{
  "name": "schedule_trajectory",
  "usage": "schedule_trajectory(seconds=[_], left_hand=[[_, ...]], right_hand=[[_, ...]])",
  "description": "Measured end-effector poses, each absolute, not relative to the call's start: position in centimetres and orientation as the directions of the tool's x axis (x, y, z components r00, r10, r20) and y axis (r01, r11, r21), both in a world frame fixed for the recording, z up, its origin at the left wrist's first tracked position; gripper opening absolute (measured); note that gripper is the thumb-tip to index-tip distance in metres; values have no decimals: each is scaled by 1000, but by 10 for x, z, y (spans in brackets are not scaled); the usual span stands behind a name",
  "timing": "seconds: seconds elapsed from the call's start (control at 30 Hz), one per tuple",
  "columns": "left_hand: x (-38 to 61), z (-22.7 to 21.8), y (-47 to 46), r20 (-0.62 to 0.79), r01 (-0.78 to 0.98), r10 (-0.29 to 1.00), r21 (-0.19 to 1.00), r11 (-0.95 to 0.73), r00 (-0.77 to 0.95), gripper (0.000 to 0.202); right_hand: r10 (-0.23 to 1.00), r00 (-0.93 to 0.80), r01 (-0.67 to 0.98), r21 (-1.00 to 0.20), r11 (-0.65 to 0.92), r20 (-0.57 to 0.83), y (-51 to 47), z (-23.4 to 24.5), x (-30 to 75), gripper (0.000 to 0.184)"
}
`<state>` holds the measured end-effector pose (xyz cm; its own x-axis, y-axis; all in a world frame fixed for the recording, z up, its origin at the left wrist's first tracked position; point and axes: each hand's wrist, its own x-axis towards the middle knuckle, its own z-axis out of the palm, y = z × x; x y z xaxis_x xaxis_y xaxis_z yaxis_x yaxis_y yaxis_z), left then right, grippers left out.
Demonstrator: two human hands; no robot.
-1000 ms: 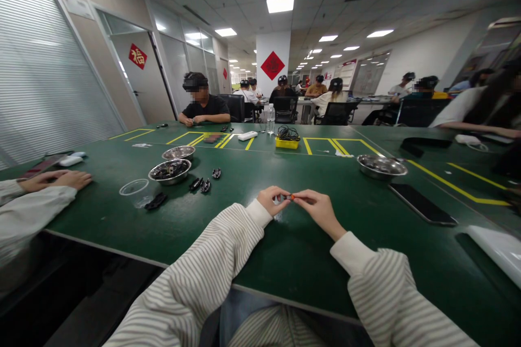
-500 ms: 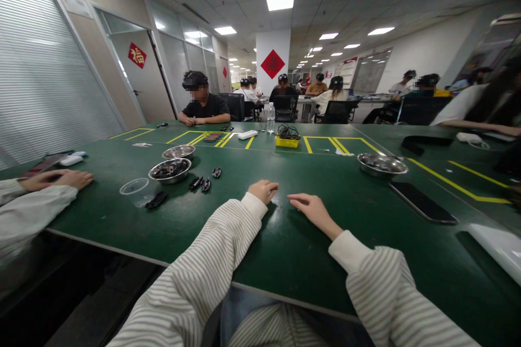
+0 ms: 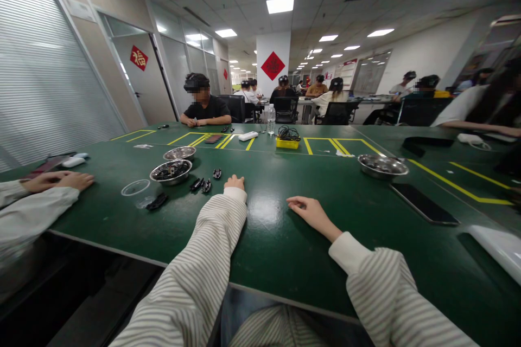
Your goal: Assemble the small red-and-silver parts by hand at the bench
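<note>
OK, I've got the left hand (image 3: 235,181) out at 11 o'clock, just beside the loose black parts (image 3: 205,186); can't tell if it grips anything. Right hand (image 3: 311,210) lies released, empty, on the worktop (image 3: 285,249). Nothing in work, I'd judge; the bowl (image 3: 170,171) at 10 o'clock holds more parts.

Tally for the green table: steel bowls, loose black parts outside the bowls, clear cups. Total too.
steel bowls: 3
loose black parts: 4
clear cup: 1
Total: 8
</note>
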<state>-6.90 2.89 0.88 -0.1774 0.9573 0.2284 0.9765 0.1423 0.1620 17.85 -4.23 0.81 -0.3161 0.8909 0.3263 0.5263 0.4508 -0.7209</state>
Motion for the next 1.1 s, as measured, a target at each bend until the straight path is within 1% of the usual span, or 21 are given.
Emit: schedule_trajectory(seconds=[0.13,0.2,0.23,0.27,0.33,0.4,0.43,0.47,0.53,0.6,0.7,0.73,0.8,0.87,0.9,0.97,1.1], left_hand=[[-64,16,24,149,964,954,103,246,-260,40],[-58,20,20,169,962,948,87,257,-268,42],[-54,21,17,191,971,953,78,225,-236,42],[-49,21,14,216,985,962,70,155,-167,40],[-35,17,7,256,995,965,62,-82,64,35],[-20,11,1,280,936,906,63,-348,318,28],[-13,7,-2,290,892,863,62,-448,413,25],[-8,3,-5,300,854,825,58,-516,478,22],[0,-2,-8,317,809,778,51,-586,543,19],[0,-3,-8,341,802,771,72,-593,539,18],[-12,1,1,416,838,796,129,-530,439,26],[-18,2,6,455,863,807,145,-483,376,28],[-35,3,17,514,922,835,194,-336,196,29],[-52,3,27,497,947,868,279,-156,-4,24],[-60,2,32,465,944,883,314,-100,-61,19],[-71,0,39,407,934,908,353,-62,-94,11],[-62,2,38,380,917,925,370,-152,0,11]], right_hand=[[889,-314,523,-720,456,334,-41,7,179,25],[890,-309,526,-720,453,335,-41,7,179,25],[889,-310,525,-719,455,337,-41,7,179,25],[887,-311,524,-718,459,340,-41,7,179,26],[885,-310,522,-716,463,347,-41,6,179,25],[886,-305,522,-717,461,348,-40,6,179,24],[888,-301,523,-719,458,347,-40,6,179,23],[890,-299,524,-720,455,344,-40,6,179,23],[893,-296,529,-721,448,338,-41,7,178,23],[893,-300,533,-717,448,335,-41,8,178,23],[895,-299,539,-716,444,330,-43,11,178,23],[897,-297,541,-717,440,327,-44,11,177,23],[902,-286,546,-719,430,323,-45,12,177,23],[903,-283,545,-721,428,323,-46,12,177,23],[902,-285,542,-722,431,324,-46,12,177,23],[898,-295,536,-722,437,325,-46,12,177,23],[902,-296,531,-731,429,314,-44,10,177,23]])
